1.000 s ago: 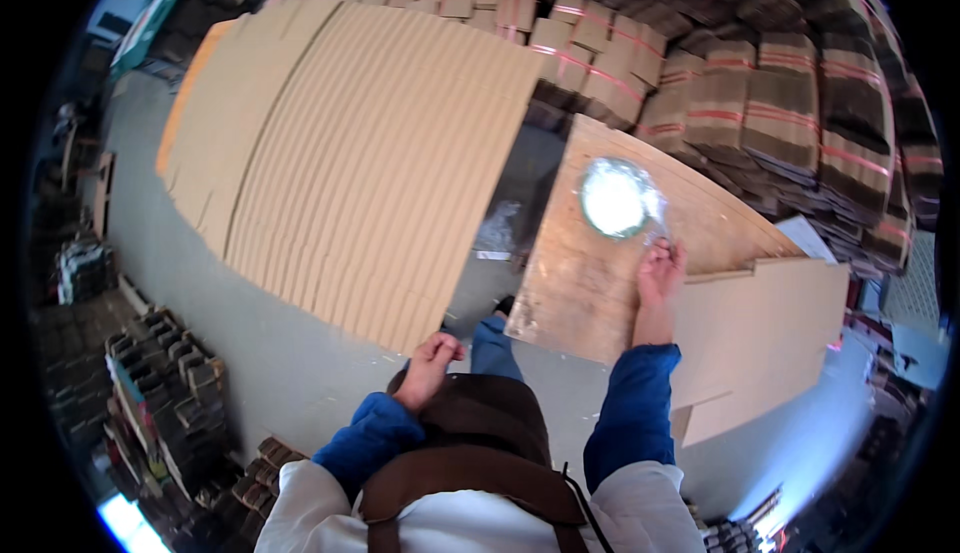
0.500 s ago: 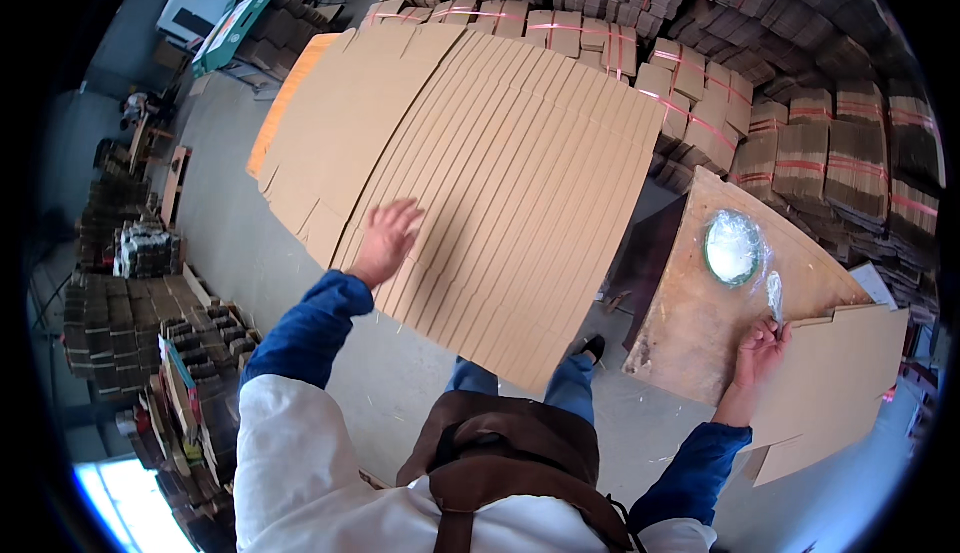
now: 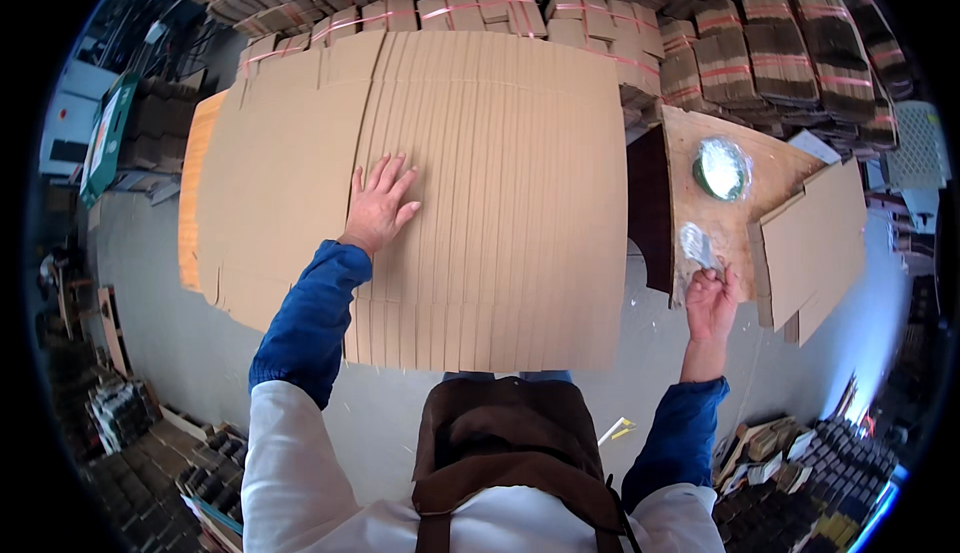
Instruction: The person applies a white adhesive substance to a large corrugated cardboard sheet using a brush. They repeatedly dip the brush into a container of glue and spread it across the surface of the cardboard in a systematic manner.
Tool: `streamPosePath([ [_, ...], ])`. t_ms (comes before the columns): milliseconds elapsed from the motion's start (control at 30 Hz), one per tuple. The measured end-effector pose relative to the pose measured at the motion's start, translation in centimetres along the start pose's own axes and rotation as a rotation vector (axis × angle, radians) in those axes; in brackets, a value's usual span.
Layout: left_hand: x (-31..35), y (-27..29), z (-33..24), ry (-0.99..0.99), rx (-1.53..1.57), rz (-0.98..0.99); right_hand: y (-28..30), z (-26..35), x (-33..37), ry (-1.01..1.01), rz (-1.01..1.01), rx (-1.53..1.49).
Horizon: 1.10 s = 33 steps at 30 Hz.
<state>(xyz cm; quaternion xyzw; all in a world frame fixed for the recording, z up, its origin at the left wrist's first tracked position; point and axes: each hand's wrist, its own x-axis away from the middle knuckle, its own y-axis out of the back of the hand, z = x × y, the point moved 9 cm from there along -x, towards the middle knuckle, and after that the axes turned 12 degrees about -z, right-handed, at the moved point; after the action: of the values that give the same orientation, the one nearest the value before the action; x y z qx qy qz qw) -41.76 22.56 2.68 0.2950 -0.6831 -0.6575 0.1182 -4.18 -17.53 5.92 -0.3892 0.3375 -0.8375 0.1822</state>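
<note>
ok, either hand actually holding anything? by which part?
Right hand pinches a small whitish crumpled wad by its lower end. Left hand holds nothing, resting flat on the cardboard sheets.

— What fills the middle of the frame?
— A fanned stack of flat brown corrugated cardboard sheets (image 3: 470, 183), with the left hand (image 3: 378, 203) lying flat on it, left of centre.

— And to the right?
— A bare wooden board table (image 3: 745, 218) just beside the stack. A round glass bowl (image 3: 722, 167) stands on its upper part; the right hand (image 3: 710, 301) is at its lower edge. Strapped bundles of folded cardboard (image 3: 720, 43) run along the top.
</note>
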Motion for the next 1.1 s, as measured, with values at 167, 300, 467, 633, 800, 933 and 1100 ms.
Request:
streamPosePath([
  [167,-2.1,-1.8,-5.3,-0.130,0.118,0.069,-2.7,-3.5,-0.9,0.003,0.055,0.048],
  [300,-2.1,-3.8,-5.3,-0.125,0.117,0.168,-3.2,-4.6,-3.0,0.033,0.022,0.147],
  [467,-2.0,-4.9,-5.2,-0.123,0.073,0.194,-4.5,-6.0,-6.3,0.135,0.003,0.445],
  [633,-2.1,-5.3,-5.3,-0.117,0.028,0.212,-8.2,-10.3,-9.2,0.277,0.003,0.914],
  [800,-2.3,-5.6,-5.2,-0.110,0.004,0.224,-11.7,-15.4,-10.8,0.360,0.073,1.167],
  [933,-2.3,-5.7,-5.2,-0.100,0.004,0.229,-12.7,-16.3,-10.8,0.432,0.112,1.228],
  [1100,-2.4,-5.6,-5.2,-0.100,0.028,0.229,-11.5,-8.1,-10.0,0.867,-0.043,1.671],
])
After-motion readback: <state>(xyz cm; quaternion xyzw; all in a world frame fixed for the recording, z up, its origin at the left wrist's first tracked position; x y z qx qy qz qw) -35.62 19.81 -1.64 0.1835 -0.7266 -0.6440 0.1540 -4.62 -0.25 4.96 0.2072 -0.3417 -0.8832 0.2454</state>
